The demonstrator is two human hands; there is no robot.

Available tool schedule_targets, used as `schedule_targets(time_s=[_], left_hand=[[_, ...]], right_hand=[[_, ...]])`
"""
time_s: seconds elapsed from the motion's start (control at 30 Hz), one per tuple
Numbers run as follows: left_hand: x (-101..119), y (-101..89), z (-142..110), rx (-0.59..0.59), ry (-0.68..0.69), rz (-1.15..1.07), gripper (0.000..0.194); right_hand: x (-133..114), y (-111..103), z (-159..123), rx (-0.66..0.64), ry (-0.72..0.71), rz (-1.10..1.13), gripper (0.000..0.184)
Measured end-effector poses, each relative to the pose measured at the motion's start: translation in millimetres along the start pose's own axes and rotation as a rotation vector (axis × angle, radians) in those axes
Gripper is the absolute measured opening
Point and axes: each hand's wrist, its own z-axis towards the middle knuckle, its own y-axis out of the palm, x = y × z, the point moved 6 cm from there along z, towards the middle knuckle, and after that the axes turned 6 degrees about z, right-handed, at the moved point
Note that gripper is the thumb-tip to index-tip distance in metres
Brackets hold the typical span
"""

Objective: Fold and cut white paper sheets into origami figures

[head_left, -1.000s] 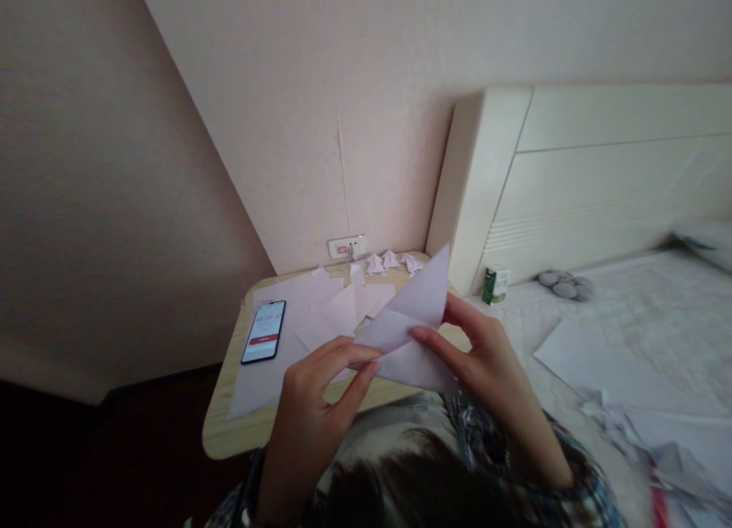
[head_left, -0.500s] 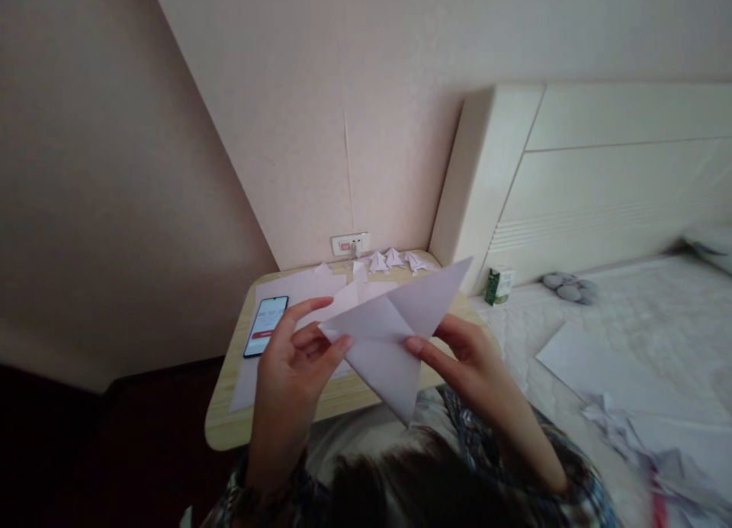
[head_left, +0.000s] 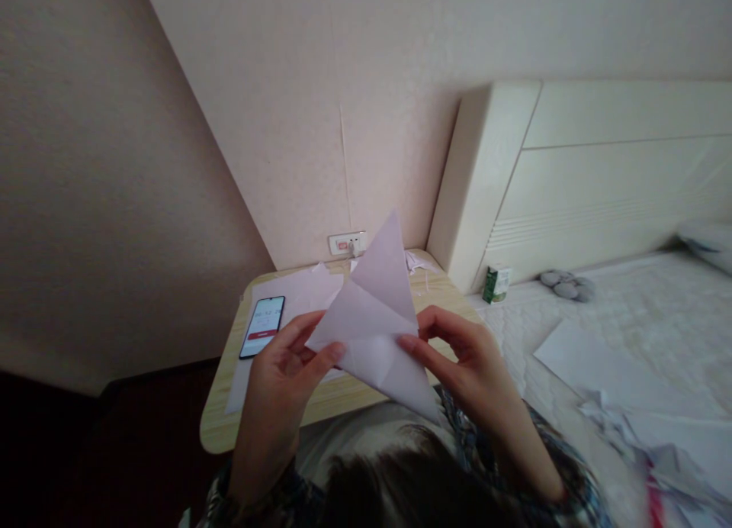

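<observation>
Above the surface (head_left: 220, 421), over its middle and near edge, two hands hold one folded white sheet (head_left: 371, 326), and this sheet hides much of what lies behind it. The left hand (head_left: 277, 379) pinches its left corner and the right hand (head_left: 477, 364) grips its right side, thumbs on top; the fingers beneath are partly covered. Loose paper (head_left: 309, 285) lies toward the far left corner, its sheets overlapping and too hidden to count. One phone (head_left: 261, 327) rests on it near the left edge, its screen lit but the digits blurred. By the far right corner a small folded paper piece (head_left: 419, 262) shows, partly blocked. One socket plate (head_left: 346, 243) with a plug sits on the wall just behind the far edge. On the bed (head_left: 515, 333), near the headboard (head_left: 600, 177), stand one green-and-white carton (head_left: 496, 284) and one grey lobed object (head_left: 567, 285). Closer, a flat sheet (head_left: 600, 368) lies beside crumpled paper (head_left: 680, 471) and a blurred red item (head_left: 654, 494), cut off by the frame. Dark hair (head_left: 423, 478) covers the bottom middle.
</observation>
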Motion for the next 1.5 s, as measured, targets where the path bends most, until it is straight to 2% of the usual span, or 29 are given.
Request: schedule_targets(time_s=[0.1,0.2,0.57,0.8,0.9,1.0,1.27,1.5], left_hand=[[-1,-1.8,-1,-0.073,-0.004,0.052,0.018],[-3,-4.6,-2,-0.072,0.000,0.094,0.011],[-3,1.2,-4,-0.093,-0.001,0.156,0.012],[1,6.6,-6,-0.120,0.024,0.208,0.016],[3,10.7,-6,-0.132,0.040,0.224,0.012],[1,11.7,-6,-0.126,0.024,0.220,0.009],[-4,10.9,-10,-0.113,-0.064,0.222,0.018],[5,4.4,-3,-0.057,0.141,0.472,0.018]], right_hand=[[-2,-2,1,-0.008,-0.007,-0.026,0.017],[-5,-2,2,-0.016,-0.020,-0.049,0.017],[-8,-3,-1,0.005,-0.053,-0.041,0.016],[-7,-5,1,0.029,-0.026,-0.091,0.019],[-6,-6,1,0.036,-0.033,-0.097,0.019],[-6,-5,2,0.031,-0.032,-0.087,0.019],[0,-3,5,0.031,-0.039,-0.110,0.019],[-1,-2,6,0.043,-0.081,-0.103,0.020]])
